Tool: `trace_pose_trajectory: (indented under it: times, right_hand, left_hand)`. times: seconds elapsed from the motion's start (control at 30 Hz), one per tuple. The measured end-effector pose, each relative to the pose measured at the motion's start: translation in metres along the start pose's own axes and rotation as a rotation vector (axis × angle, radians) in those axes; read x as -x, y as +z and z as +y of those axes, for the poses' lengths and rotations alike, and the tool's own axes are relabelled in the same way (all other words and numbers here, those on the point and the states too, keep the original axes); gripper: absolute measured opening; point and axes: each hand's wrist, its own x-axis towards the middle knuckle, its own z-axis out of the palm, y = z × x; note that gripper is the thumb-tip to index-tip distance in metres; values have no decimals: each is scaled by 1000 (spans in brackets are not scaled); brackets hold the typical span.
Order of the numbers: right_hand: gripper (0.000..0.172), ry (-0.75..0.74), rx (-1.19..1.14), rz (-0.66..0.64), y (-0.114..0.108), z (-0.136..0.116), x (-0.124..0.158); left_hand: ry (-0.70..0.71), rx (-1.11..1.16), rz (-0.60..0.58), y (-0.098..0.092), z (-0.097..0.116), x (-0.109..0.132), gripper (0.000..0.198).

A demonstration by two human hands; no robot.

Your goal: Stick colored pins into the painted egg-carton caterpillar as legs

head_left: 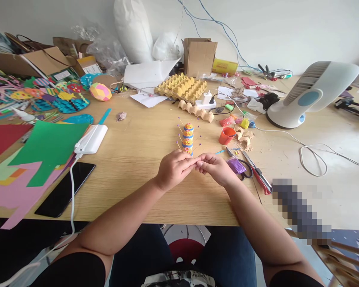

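My left hand (176,168) and my right hand (217,169) meet at their fingertips above the near part of the table. Both hands have their fingers pressed together in a pinch; whatever may be between them is too small or hidden to make out. Just beyond my left hand stands a row of several egg-carton cups (188,134), coloured orange, blue and white with small decorations. Thin stalks with purple tips stick out on both sides of the row. My left fingers partly cover its near end, and I cannot tell whether they touch it.
To the right lie purple clay in a bag (236,166), scissors (247,169), a utility knife (261,177) and an orange cup (226,136). A white fan (311,93) stands farther right. Egg trays (182,87) are behind. On the left are a power bank (91,139), phone (66,190) and coloured paper (48,143).
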Motion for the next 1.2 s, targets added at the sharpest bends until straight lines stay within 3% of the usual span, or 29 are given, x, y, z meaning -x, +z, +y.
trace_pose_trajectory:
  times: [0.17,0.4,0.73,1.0,1.2]
  right_hand:
    - [32,6,-65,67,2,0,0]
    - [30,17,-173,108,0,-3,-1]
    - [35,55,-298,-21,5,4,-3]
    - [28,76,-269,-44,9,8,-2]
    - [36,144,-252,-78,6,9,-1]
  left_hand:
    - [-17,22,36,-2,-1,-1,28]
    - [-169,97,240,-11,-5,-2,25]
    - [-71,20,-65,2,-1,0,32]
    - [-59,-52,-37,3,-2,1,26]
    - [-81,-48,43,1,-4,0,14]
